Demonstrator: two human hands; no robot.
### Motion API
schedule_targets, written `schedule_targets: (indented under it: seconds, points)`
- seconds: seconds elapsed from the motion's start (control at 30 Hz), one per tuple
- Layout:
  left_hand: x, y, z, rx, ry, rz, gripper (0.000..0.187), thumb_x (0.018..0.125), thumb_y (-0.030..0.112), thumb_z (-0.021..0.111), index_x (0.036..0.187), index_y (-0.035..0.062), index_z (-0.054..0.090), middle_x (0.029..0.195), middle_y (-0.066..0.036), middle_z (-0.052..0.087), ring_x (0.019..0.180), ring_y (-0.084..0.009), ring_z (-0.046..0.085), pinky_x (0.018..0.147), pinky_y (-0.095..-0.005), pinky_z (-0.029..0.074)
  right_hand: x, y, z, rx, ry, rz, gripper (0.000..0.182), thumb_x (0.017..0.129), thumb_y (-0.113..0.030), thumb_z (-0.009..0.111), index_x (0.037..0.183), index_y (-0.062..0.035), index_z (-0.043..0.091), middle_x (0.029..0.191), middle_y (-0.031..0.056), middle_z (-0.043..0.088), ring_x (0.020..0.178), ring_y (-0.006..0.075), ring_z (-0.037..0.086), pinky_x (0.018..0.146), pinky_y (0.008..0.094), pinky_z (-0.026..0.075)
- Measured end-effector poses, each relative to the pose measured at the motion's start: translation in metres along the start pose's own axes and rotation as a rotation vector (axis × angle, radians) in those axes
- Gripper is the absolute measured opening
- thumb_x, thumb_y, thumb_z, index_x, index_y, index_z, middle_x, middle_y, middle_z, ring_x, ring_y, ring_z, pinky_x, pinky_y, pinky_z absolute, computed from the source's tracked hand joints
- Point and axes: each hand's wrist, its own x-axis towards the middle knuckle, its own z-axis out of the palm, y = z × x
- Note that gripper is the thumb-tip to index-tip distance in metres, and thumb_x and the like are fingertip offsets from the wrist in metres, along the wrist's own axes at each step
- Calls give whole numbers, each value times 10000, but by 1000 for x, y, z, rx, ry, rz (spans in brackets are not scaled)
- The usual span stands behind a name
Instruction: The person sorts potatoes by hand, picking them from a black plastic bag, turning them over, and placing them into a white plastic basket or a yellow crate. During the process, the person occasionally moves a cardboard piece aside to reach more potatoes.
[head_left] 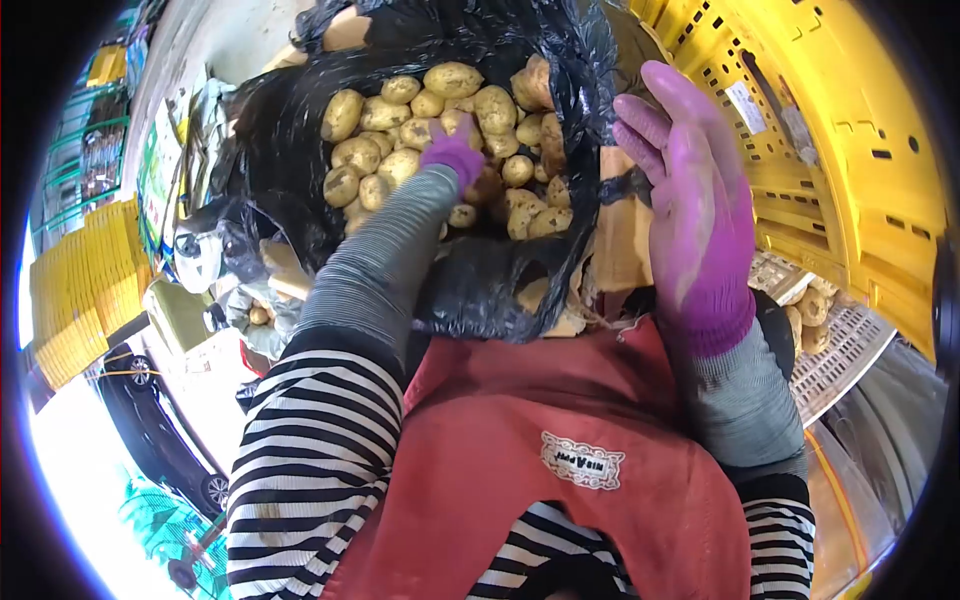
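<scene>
My left hand (456, 152), in a purple glove, reaches down onto yellow, soil-marked potatoes (494, 110). Its fingers look spread and touch the pile; their tips are partly hidden among the potatoes. A black plastic bag (275, 135) surrounds the pile, with a cardboard edge (622, 235) showing on its right. Raised beside the bag on the right, my right hand (695, 200) wears a matching dirty glove. It is open and holds nothing, with the fingers stretched upward.
Yellow plastic crates (830, 120) stand close on the right. Below them, a white slatted crate (845, 370) has several potatoes (813, 320) by it. Crumpled plastic bags (205, 250) lie left of the black bag. A dark car (160, 430) is farther left.
</scene>
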Motion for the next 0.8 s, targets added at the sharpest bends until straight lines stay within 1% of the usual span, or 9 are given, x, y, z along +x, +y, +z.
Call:
schedule_targets:
  seconds: [0.03, 0.13, 0.17, 0.27, 0.4, 0.5, 0.53, 0.63, 0.8]
  points:
    - [2, 15, 8, 128, 19, -84, 839, 804, 381, 656, 1524, 340, 228, 1557, -274, 154, 1298, -445, 449, 1052, -425, 417, 2, 4, 0, 60, -10, -63, 428, 1010, -220, 482, 1366, 16, 462, 1336, 110, 510, 1170, 188, 533, 1029, 321, 410]
    - [12, 27, -6, 23, -8, -149, 857, 788, 406, 693, 1521, 309, 259, 1570, -285, 99, 1293, -490, 439, 1049, -463, 429, 8, 10, -5, 16, 15, -71, 432, 1005, -201, 476, 1376, 19, 452, 1348, 114, 501, 1180, 192, 531, 1038, 334, 404]
    - [22, 19, 0, 6, 59, -119, 892, 756, 351, 705, 1525, 306, 255, 1490, -255, 300, 1306, -395, 457, 1027, -424, 440, 10, 12, -8, 35, 26, -36, 433, 1004, -198, 484, 1374, 23, 452, 1338, 115, 508, 1178, 189, 531, 1036, 340, 408]
    - [45, -18, -14, -471, -139, -71, 918, 729, 335, 714, 1529, 245, 272, 1442, -224, 399, 1310, -375, 453, 1042, -421, 428, 11, 9, -9, 62, 5, 2, 418, 1011, -196, 472, 1361, 31, 463, 1304, 109, 532, 1169, 183, 536, 1032, 331, 409]
    - [-13, -27, -63, -1497, -491, 111, 865, 748, 360, 669, 1503, 140, 307, 1370, -166, 488, 1230, -320, 534, 986, -493, 486, 8, 8, -8, -12, -71, 107, 443, 1036, -270, 432, 1380, 8, 447, 1393, 157, 490, 1224, 259, 536, 1043, 372, 419]
    - [-81, -12, -102, -1806, -758, 507, 813, 781, 388, 632, 1473, 91, 325, 1328, -155, 515, 1163, -302, 583, 930, -513, 529, 1, 24, -8, -64, -266, 272, 474, 1006, -189, 510, 1430, -7, 399, 1429, 161, 458, 1272, 267, 503, 1073, 371, 396]
    - [-101, -9, -111, -1776, -807, 599, 729, 851, 417, 592, 1448, 70, 359, 1307, -157, 532, 1171, -293, 580, 945, -483, 524, -5, 29, 0, -207, -340, 133, 519, 981, -186, 549, 1435, 3, 387, 1423, 172, 460, 1286, 280, 488, 1082, 374, 384]
    - [-157, 19, -115, -1842, -498, 566, 582, 995, 481, 443, 1359, 27, 470, 1277, -151, 572, 1119, -256, 620, 957, -362, 517, -24, 46, 13, -557, -521, -314, 768, 892, -203, 671, 1495, 25, 253, 1482, 244, 376, 1392, 352, 360, 1138, 402, 301]
    - [-179, 8, -83, -1811, -333, 931, 612, 888, 80, 677, 1416, 6, 376, 1310, -139, 578, 1171, -221, 601, 993, -348, 494, -32, 53, 12, -314, -586, -123, 851, 883, -245, 709, 1511, 22, 201, 1497, 254, 338, 1415, 322, 320, 1156, 392, 266]
